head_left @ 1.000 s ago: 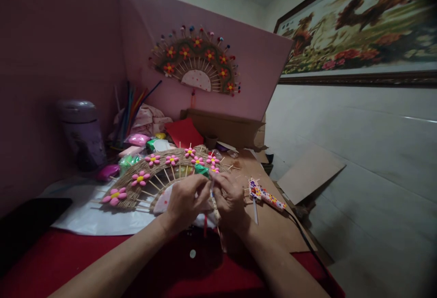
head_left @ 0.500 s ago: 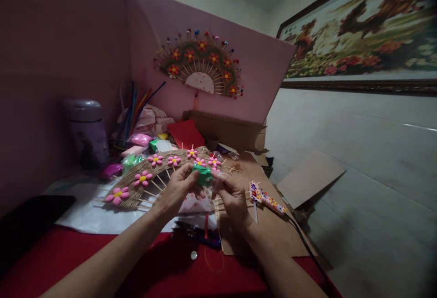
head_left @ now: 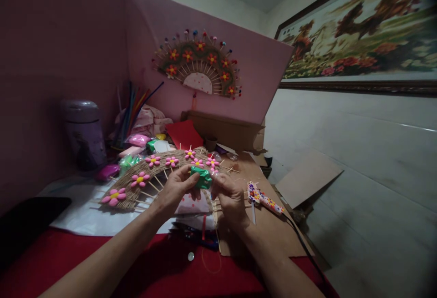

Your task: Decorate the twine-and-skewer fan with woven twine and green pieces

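Note:
Both of my hands meet above a jute-wrapped fan craft (head_left: 150, 174) studded with pink clay flowers. My left hand (head_left: 176, 189) pinches a green lump of clay in clear wrap (head_left: 201, 177) between thumb and fingers. My right hand (head_left: 229, 197) is closed on the same green lump from the right side. The fan lies on white paper (head_left: 85, 211) over a red table cover (head_left: 136, 266), with its wooden sticks spreading under my hands.
A patterned glue gun (head_left: 264, 199) lies on brown cardboard (head_left: 266, 229) to the right. A purple flask (head_left: 83, 132), coloured pipe cleaners (head_left: 134, 107) and clay packets (head_left: 138, 141) stand at the back left. A finished fan (head_left: 198, 66) hangs on the pink board. Scissors (head_left: 200, 236) lie near the front.
My hands have risen from the fan's lower edge and brought the green clay lump up between them; a second ago it was barely visible behind the fingers.

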Demonstrator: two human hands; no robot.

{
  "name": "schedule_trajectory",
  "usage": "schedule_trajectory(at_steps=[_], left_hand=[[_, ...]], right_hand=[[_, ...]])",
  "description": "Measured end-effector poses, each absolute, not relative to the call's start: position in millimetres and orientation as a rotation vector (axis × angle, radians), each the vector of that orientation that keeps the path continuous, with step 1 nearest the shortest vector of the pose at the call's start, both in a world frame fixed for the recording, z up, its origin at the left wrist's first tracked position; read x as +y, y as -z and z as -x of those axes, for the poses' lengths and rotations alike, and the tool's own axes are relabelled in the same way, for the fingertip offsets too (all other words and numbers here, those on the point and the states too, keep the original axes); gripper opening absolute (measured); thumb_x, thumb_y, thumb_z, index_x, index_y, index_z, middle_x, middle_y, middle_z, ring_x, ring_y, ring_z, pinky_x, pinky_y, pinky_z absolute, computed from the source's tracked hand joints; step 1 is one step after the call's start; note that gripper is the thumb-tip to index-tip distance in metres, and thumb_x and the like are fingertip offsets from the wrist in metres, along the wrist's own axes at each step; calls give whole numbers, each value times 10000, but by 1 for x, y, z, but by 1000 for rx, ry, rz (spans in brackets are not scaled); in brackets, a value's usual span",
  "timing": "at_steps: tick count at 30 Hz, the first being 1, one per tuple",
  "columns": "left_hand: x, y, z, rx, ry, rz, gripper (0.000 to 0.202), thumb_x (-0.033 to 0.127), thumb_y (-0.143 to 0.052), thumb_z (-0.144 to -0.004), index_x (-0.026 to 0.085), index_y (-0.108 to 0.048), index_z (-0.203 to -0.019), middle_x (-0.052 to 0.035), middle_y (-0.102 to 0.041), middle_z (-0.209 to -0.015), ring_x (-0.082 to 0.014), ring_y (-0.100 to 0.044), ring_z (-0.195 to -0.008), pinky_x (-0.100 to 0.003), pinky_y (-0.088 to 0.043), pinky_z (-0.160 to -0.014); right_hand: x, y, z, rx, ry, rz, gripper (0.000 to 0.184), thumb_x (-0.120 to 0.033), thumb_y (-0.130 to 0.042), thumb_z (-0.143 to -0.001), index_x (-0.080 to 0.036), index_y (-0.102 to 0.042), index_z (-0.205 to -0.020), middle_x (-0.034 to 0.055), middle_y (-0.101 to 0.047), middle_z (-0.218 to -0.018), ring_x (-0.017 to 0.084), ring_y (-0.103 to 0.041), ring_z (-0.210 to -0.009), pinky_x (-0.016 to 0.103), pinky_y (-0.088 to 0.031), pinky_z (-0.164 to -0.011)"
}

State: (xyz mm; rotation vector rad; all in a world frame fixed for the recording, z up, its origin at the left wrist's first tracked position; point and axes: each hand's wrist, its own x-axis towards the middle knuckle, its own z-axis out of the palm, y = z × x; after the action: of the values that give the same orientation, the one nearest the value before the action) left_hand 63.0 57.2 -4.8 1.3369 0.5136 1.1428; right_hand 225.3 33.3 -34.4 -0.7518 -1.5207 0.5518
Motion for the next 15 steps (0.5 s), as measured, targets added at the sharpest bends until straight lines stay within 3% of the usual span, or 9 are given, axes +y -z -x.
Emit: schedule_trajectory(at_steps=[3,8,15], left_hand=[[57,6,-62,514,-1139,-1342,224,356,-629,-797,145,-569,-846,16,-591,-653,-84,-536,-444,-217,-415,-442],[58,9,-65,549,-1233,-1260,236,351,-676,-748,156,-552,-798,26,-591,-633,-84,-532,-435,-212,-406,-427],[58,8,-64,585,-1198,-1198,282,362,-722,-682,148,-556,-760,5,-624,-626,-91,-531,-413,-213,-407,-408]], right_hand=[[35,36,-226,-1532,-625,708,527,-18,-469,-711,-316,-694,-1083,0,-526,-770,103,-476,-655,203,-418,-540],[34,33,-224,-1517,-680,672,435,-40,-503,-718,-307,-742,-963,7,-533,-778,92,-471,-626,192,-416,-509],[32,30,-222,-1514,-768,721,429,-85,-519,-759,-329,-707,-1057,1,-526,-756,76,-456,-555,187,-428,-453]])
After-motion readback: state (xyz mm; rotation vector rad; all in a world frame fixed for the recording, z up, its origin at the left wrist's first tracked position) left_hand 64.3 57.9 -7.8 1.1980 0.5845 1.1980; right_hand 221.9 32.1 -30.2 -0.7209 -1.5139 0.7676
